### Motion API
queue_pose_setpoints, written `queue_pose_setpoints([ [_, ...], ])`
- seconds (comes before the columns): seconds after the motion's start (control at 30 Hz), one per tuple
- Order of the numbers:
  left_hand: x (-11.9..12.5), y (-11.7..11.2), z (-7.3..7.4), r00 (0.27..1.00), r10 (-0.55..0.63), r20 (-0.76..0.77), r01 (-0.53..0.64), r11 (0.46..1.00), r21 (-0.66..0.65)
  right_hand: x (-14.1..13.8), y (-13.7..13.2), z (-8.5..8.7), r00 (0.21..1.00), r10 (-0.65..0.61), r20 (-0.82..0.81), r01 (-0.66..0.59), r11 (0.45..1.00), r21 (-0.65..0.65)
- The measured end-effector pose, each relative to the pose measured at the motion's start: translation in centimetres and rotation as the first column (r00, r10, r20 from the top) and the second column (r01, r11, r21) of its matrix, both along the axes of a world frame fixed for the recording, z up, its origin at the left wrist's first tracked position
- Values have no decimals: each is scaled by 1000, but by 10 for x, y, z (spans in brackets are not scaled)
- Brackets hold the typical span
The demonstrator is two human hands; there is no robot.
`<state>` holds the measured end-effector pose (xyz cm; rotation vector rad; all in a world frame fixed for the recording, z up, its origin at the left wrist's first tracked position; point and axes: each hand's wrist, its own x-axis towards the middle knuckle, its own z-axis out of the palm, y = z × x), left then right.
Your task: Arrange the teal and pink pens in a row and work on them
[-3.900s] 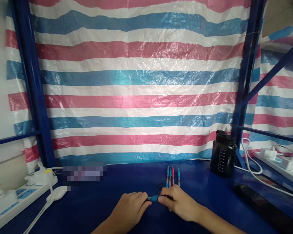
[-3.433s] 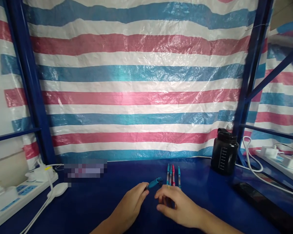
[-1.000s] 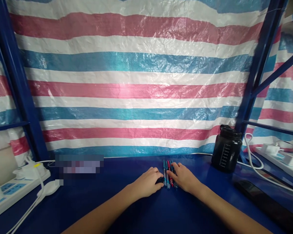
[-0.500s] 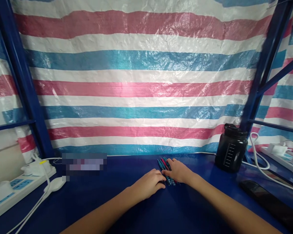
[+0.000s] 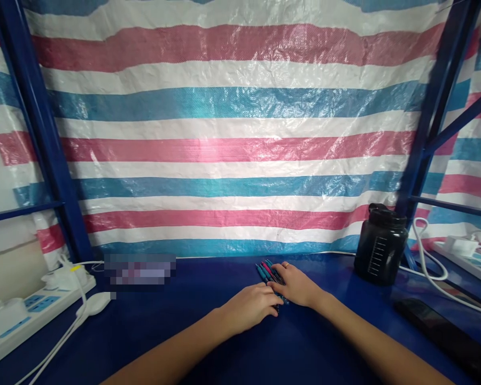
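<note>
The left hand (image 5: 251,306) has moved in over the near ends of the pens (image 5: 264,271), and the pens now slant, with their far tips to the left, not straight ahead as they were a second ago. The right hand (image 5: 296,283) is bent round the pens, with some between its thumb and fingers. The left hand's fingers are curled down; I can't tell if they pinch anything.

The pens are thin, smooth sticks, blue, pink and dark, bunched on the tabletop (image 5: 184,326). The tabletop is shiny, dark blue and flat. Behind it hangs a crinkly plastic sheet (image 5: 224,176) with red, white and blue stripes. A fat, round black bottle (image 5: 380,248) stands to the right, with white lines on its side.

A wide stretch of tabletop lies between the left hand and the white power strip (image 5: 36,315). The bottle is well apart from the right hand. The back edge is just past the pen tips.

Fingers hide the pens' near ends, so I can't count them. Little squares blur something (image 5: 140,269) at the back left. A long black thing (image 5: 441,331) looks dim at the right.
</note>
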<state>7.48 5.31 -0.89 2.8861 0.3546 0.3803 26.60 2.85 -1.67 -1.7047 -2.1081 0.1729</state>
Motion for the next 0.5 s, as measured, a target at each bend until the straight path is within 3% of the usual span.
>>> queue_pose_setpoints([
  [0.27,1,3,4,998,-43,-34,45,998,45,8,5,-5,997,46,-60,-44,998,47],
  [0.5,-1,7,2,1000,20,-5,-20,1000,6,10,6,-7,995,62,-81,-58,997,52],
])
